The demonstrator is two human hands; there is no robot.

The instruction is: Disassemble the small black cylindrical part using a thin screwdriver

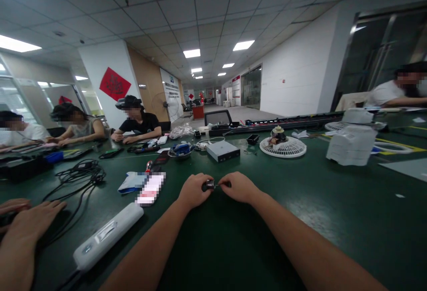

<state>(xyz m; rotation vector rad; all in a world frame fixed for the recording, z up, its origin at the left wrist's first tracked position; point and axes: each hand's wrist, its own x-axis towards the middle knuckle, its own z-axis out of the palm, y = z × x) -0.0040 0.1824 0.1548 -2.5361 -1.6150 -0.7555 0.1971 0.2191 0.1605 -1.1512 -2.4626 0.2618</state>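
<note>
Both forearms stretch forward over the dark green tabletop (316, 237) and converge, hands turned inward. The left hand (196, 190) curls with thumb and fingers closed around a small, shiny, silver-grey metal cylinder (211, 184), held between the hands. The right hand's (238, 187) fingertips pinch together beside its right end; anything between them is too small to tell.

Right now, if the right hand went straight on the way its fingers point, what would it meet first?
Probably the small metal part held in the left hand; the right hand points sideways at it, though whether its fingers touch it is unclear.
</note>
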